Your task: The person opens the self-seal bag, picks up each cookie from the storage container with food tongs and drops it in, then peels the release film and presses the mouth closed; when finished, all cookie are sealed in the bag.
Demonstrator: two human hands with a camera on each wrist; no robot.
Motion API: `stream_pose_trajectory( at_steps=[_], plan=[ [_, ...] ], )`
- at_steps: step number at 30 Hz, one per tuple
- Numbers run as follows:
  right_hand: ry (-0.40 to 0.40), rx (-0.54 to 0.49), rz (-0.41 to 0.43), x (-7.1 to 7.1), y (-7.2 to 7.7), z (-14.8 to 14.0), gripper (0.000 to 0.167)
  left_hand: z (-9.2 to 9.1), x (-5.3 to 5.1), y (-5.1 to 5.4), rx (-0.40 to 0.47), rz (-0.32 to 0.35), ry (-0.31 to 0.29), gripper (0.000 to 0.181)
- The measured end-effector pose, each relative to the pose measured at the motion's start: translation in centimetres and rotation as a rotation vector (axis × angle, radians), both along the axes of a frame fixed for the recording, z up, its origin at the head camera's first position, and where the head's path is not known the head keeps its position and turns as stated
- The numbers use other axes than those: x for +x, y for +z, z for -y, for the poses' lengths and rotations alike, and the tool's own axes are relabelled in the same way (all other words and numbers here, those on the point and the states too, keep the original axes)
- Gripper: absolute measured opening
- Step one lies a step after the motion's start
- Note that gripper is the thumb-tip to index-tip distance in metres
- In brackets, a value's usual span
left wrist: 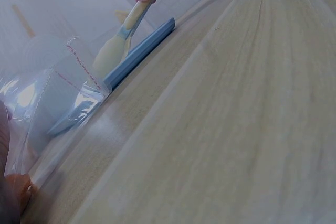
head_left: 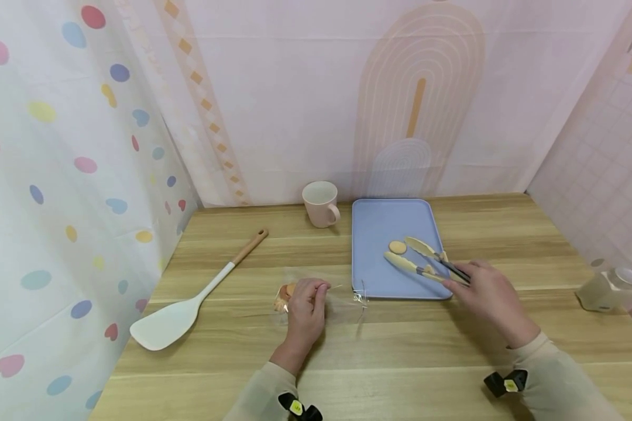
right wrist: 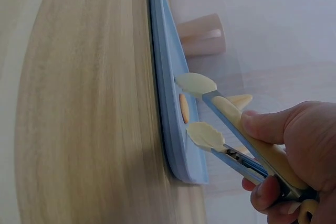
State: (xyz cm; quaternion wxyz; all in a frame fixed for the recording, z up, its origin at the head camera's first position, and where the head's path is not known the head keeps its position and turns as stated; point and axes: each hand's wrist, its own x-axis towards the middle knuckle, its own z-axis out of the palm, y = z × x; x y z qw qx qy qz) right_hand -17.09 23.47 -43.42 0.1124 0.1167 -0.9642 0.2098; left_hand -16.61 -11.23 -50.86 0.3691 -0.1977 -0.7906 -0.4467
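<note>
My left hand [head_left: 308, 304] pinches a clear plastic bag [head_left: 342, 310] that lies on the table, its mouth toward the tray. Orange-brown pieces, probably biscuits [head_left: 281, 298], show inside the bag beside that hand. A pair of cream-tipped tongs [head_left: 405, 264] is held in my right hand [head_left: 490, 298], thumb on one arm and fingers round the other. The tongs' tips are spread apart over a blue tray [head_left: 387, 222]. One round biscuit [head_left: 397, 247] lies flat on the tray between the tips; in the right wrist view a gap shows on either side of this biscuit [right wrist: 184, 108].
A pink mug [head_left: 320, 206] stands at the back, left of the tray. To the left lies a white spatula [head_left: 168, 321] with a wooden handle end. A lidded glass jar [head_left: 608, 289] is at the table's right edge. Printed curtains [head_left: 274, 105] enclose the wooden table.
</note>
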Motion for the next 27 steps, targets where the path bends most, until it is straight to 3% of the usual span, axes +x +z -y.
stream_pose_trajectory(
  at_steps=[13,27],
  plan=[
    [0.022,0.035,-0.074,-0.34,-0.65,0.93,0.042,0.03,0.08,0.10,0.009,-0.003,-0.004,0.012],
    [0.022,-0.009,-0.087,0.25,-0.57,0.82,0.041,-0.05,0.08,0.01,-0.003,0.002,-0.003,0.012]
  ],
)
